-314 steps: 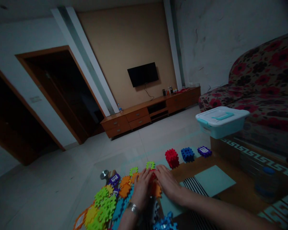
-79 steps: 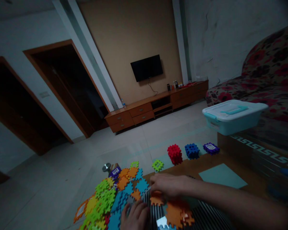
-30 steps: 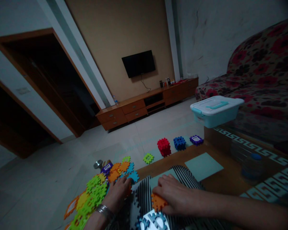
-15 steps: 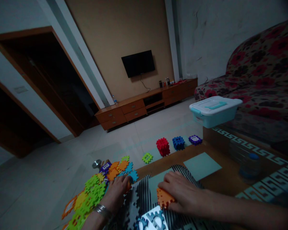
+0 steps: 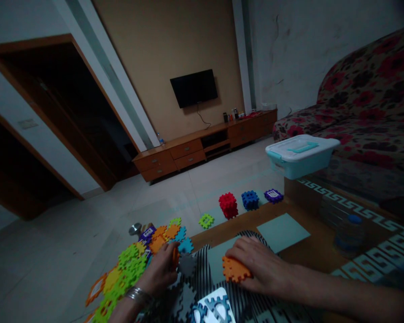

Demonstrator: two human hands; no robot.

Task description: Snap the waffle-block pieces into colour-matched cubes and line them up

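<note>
My right hand (image 5: 256, 262) is closed around several stacked orange interlocking tiles (image 5: 234, 270), their notched edges facing left. My left hand (image 5: 161, 267) pinches an orange tile (image 5: 176, 256), mostly hidden behind the fingers, at the right side of a loose pile. Lime green tiles (image 5: 128, 273) lie to the left of that hand, and blue tiles (image 5: 186, 245) just beyond it. Grey tiles (image 5: 185, 291) sit between the hands. Below them are dark blue-grey gear-edged pieces on white (image 5: 218, 305).
Along the glass table's far edge stand a red stack (image 5: 228, 205), a blue stack (image 5: 250, 200), purple tiles (image 5: 273, 195) and a green tile (image 5: 206, 220). A lidded teal box (image 5: 303, 157) is farther right. A bottle with a blue cap (image 5: 350, 235) stands at right.
My left hand has drawn slightly left and down with the orange tile, uncovering more grey tile. The right hand has shifted a little right, turning the orange stack's face more into view.
</note>
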